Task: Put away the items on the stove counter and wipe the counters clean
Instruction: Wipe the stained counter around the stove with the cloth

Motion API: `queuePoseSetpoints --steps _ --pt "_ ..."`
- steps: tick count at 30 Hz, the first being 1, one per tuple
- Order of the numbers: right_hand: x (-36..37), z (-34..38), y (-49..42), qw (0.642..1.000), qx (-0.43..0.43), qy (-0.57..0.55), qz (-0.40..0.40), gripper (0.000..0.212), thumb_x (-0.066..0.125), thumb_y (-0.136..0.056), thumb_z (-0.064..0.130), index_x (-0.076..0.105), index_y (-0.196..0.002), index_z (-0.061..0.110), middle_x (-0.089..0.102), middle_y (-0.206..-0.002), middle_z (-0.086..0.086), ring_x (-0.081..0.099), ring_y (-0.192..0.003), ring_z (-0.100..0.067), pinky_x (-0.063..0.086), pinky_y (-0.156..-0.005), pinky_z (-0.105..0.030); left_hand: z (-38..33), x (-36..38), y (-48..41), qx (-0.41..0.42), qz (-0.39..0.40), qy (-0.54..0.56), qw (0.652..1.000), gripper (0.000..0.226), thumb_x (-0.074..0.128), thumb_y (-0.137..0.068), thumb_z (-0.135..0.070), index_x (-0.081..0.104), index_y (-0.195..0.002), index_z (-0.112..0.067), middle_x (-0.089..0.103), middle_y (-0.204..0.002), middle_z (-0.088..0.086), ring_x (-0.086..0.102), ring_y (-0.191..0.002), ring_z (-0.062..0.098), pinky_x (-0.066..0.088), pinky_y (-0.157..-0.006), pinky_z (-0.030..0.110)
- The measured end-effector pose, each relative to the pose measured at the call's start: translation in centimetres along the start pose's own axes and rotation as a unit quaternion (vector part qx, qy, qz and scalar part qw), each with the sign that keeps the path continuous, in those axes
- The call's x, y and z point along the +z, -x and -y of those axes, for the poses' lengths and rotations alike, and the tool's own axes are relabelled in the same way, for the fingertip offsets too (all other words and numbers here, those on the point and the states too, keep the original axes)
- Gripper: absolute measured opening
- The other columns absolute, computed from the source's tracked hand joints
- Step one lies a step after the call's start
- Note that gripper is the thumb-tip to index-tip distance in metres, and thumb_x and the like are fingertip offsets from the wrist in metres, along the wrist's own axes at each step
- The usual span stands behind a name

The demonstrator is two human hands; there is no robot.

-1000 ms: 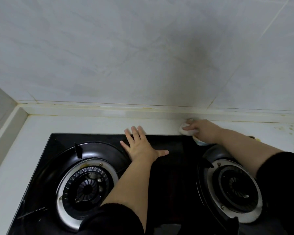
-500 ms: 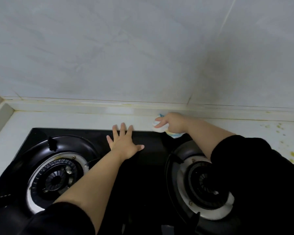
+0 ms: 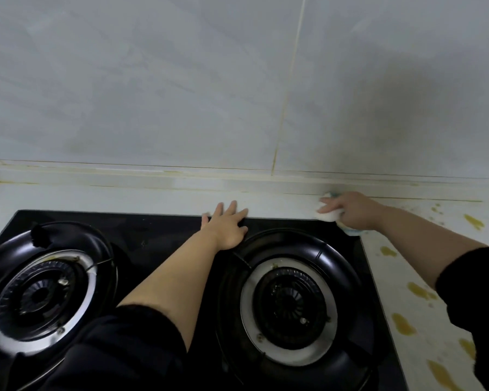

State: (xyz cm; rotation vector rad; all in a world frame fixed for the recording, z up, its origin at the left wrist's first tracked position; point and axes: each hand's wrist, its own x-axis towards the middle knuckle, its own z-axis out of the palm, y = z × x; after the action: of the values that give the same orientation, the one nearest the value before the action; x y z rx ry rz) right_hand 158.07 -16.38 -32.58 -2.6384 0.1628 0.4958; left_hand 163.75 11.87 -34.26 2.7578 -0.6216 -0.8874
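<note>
A black glass stove [image 3: 164,230] with two burners fills the lower view, set into a white counter [image 3: 102,197]. My left hand [image 3: 227,225] lies flat with fingers spread on the stove's back edge, between the burners. My right hand [image 3: 350,210] presses a white and blue cloth [image 3: 329,215] onto the counter strip behind the stove's back right corner, close to the wall ledge. Most of the cloth is hidden under that hand.
Yellow-brown grease spots [image 3: 404,324] dot the counter right of the stove. The left burner [image 3: 40,296] and right burner [image 3: 290,301] have raised black rings. A tiled wall [image 3: 237,94] rises directly behind the counter ledge.
My right hand has slid the cloth to the right along the back strip of counter. The view has shifted, showing more of the stained counter on the right. My left hand stays flat on the stove.
</note>
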Motion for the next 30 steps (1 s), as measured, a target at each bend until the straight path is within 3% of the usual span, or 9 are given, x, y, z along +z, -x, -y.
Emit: queuePoseSetpoints --steps 8,14,17,20,26,30 --pt "3.0 8.1 -4.4 0.995 -0.081 -0.038 0.043 0.066 0.03 -0.079 -0.02 0.062 -0.123 0.016 0.038 -0.148 0.006 0.031 -0.138 -0.013 0.018 -0.102 -0.011 -2.6 -1.4 -1.0 -0.041 0.038 -0.031 0.998 0.056 0.028 -0.1 -0.049 0.015 -0.151 -0.029 -0.003 -0.16 -0.002 -0.006 -0.146 0.026 0.006 -0.114 0.052" --pt "1.3 0.3 -1.8 0.997 -0.063 -0.047 0.007 0.064 0.032 -0.076 -0.024 0.062 -0.122 0.01 0.039 -0.147 -0.003 0.034 -0.137 -0.017 0.016 -0.1 -0.007 -4.4 -1.8 -1.9 -0.055 0.062 -0.038 0.996 0.069 0.02 -0.095 -0.062 0.01 -0.152 -0.025 -0.006 -0.16 0.004 -0.008 -0.145 0.034 0.005 -0.117 0.05" --pt "-0.5 -4.3 0.7 0.999 -0.009 -0.034 -0.024 0.061 0.037 -0.075 -0.021 0.064 -0.119 0.01 0.042 -0.145 -0.007 0.036 -0.136 -0.017 0.018 -0.098 -0.006 -5.4 -1.8 -1.8 -0.043 0.06 -0.051 0.996 0.067 0.015 -0.097 -0.058 0.009 -0.153 -0.023 -0.007 -0.159 0.008 -0.008 -0.145 0.037 0.002 -0.116 0.047" --pt "0.0 -4.0 0.8 0.997 0.015 -0.054 -0.053 0.055 0.042 -0.078 -0.017 0.066 -0.118 0.012 0.044 -0.144 -0.005 0.038 -0.135 -0.017 0.018 -0.1 -0.006 -5.5 -1.3 -2.2 -0.034 0.044 -0.056 0.997 0.065 0.013 -0.097 -0.057 0.011 -0.152 -0.023 -0.005 -0.159 0.009 -0.006 -0.145 0.037 0.005 -0.116 0.049" --pt "4.2 3.7 -3.0 0.993 -0.077 -0.084 -0.034 0.06 0.036 -0.078 -0.018 0.063 -0.121 0.014 0.038 -0.148 0.001 0.029 -0.139 -0.017 0.018 -0.114 -0.022 -5.6 -0.4 -3.4 -0.039 0.013 -0.038 0.998 0.054 0.02 -0.101 -0.045 0.021 -0.15 -0.021 0.007 -0.158 0.01 0.005 -0.144 0.036 0.013 -0.116 0.05" --pt "4.2 0.6 -2.9 0.991 -0.111 -0.064 -0.025 0.065 0.034 -0.079 -0.02 0.059 -0.127 0.016 0.033 -0.151 -0.001 0.025 -0.141 -0.019 0.014 -0.113 -0.019 -5.9 -0.3 -3.9 -0.058 -0.01 -0.024 0.998 0.048 0.027 -0.101 -0.032 0.034 -0.145 -0.015 0.02 -0.154 0.013 0.017 -0.14 0.036 0.02 -0.113 0.05"
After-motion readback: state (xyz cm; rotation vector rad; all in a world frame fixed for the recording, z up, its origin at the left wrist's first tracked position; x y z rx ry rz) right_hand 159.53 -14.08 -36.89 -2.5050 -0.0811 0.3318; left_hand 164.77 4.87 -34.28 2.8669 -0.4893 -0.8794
